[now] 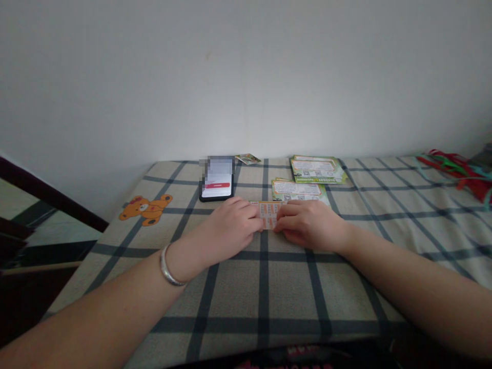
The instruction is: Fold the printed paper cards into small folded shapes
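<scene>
A small orange printed card lies on the checked tablecloth in the middle. My left hand pinches its left edge with curled fingers; a silver bangle sits on that wrist. My right hand grips the card's right edge, fingers pressed together. Most of the card is hidden between the two hands.
A black phone with a lit screen lies behind my left hand. Two piles of green-edged cards sit behind my right hand, a small card by the wall. Red and green cords lie far right. A bear print marks the cloth's left.
</scene>
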Demonstrator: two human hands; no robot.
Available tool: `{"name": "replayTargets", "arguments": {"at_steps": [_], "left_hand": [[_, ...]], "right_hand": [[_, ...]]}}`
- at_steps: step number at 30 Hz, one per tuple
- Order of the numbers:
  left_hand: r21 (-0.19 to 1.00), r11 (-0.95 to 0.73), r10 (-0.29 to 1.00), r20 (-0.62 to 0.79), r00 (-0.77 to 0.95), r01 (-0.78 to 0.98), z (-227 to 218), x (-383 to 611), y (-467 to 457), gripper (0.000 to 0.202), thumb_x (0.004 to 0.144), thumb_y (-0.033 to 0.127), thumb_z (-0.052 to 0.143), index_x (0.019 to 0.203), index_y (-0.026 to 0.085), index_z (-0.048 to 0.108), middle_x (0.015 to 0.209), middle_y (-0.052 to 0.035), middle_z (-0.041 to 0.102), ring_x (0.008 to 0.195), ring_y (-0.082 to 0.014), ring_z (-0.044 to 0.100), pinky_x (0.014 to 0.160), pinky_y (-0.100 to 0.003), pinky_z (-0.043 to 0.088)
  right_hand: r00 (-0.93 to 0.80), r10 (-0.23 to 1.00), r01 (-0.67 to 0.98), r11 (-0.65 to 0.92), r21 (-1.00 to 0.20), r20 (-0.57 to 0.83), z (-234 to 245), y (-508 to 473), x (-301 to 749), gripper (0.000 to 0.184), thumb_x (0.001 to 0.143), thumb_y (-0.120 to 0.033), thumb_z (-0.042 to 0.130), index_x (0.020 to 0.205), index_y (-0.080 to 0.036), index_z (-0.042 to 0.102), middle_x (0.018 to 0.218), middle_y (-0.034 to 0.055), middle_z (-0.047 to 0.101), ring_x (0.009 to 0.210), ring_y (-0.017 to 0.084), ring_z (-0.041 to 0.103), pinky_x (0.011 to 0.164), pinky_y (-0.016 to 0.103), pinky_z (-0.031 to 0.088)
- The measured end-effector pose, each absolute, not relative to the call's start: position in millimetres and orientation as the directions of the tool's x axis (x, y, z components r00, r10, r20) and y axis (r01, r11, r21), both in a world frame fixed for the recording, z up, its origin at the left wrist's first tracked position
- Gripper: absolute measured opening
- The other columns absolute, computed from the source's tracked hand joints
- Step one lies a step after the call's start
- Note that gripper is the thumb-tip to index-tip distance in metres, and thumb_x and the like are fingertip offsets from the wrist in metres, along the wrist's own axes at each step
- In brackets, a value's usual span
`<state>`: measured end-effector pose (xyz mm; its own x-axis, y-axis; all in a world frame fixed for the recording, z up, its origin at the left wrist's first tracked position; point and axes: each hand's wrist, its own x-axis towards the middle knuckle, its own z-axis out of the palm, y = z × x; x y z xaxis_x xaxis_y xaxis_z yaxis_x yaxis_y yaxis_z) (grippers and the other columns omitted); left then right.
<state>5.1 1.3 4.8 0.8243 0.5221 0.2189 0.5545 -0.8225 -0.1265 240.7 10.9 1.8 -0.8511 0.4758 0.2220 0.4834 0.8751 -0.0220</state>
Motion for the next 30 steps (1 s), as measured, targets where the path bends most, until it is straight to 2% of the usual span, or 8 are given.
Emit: {"name": "replayTargets", "arguments": {"at_steps": [9, 18, 30], "left_hand": [[-0.109, -0.826, 0.522, 0.224, 0.823, 0.553, 5, 5, 2, 0.012, 0.082, 0.012, 0.055, 0.084, 0.018, 0.066, 0.087, -0.0058, 0.062, 0.085, -0.0225, 0.055, 0.078, -0.039, 0.047], [-0.067, -0.828, 0.528, 0.239, 0.815, 0.556, 5, 4, 1, 0.012, 0.081, 0.010, 0.054, 0.081, 0.016, 0.064, 0.086, -0.0061, 0.061, 0.083, -0.0207, 0.055, 0.075, -0.036, 0.047], [-0.040, -0.832, 0.530, 0.234, 0.815, 0.553, 5, 4, 1, 0.015, 0.082, 0.008, 0.051, 0.082, 0.016, 0.064, 0.087, -0.0062, 0.060, 0.084, -0.0207, 0.054, 0.073, -0.036, 0.047]], "right_hand": [[-0.851, 0.496, 0.494, 0.867, -0.057, 0.171, 11, 11, 252, 0.017, 0.080, -0.016, 0.055, 0.088, -0.023, 0.069, 0.087, -0.0002, 0.066, 0.072, 0.013, 0.056, 0.061, 0.028, 0.036], [-0.866, 0.479, 0.463, 0.876, -0.132, 0.139, 19, 11, 260, 0.015, 0.077, -0.012, 0.057, 0.081, -0.021, 0.067, 0.087, -0.0007, 0.065, 0.074, 0.011, 0.056, 0.064, 0.027, 0.038], [-0.864, 0.493, 0.480, 0.868, -0.123, 0.107, 26, 13, 271, 0.020, 0.076, -0.011, 0.058, 0.085, -0.025, 0.070, 0.089, -0.0016, 0.068, 0.079, 0.014, 0.060, 0.069, 0.029, 0.043]]}}
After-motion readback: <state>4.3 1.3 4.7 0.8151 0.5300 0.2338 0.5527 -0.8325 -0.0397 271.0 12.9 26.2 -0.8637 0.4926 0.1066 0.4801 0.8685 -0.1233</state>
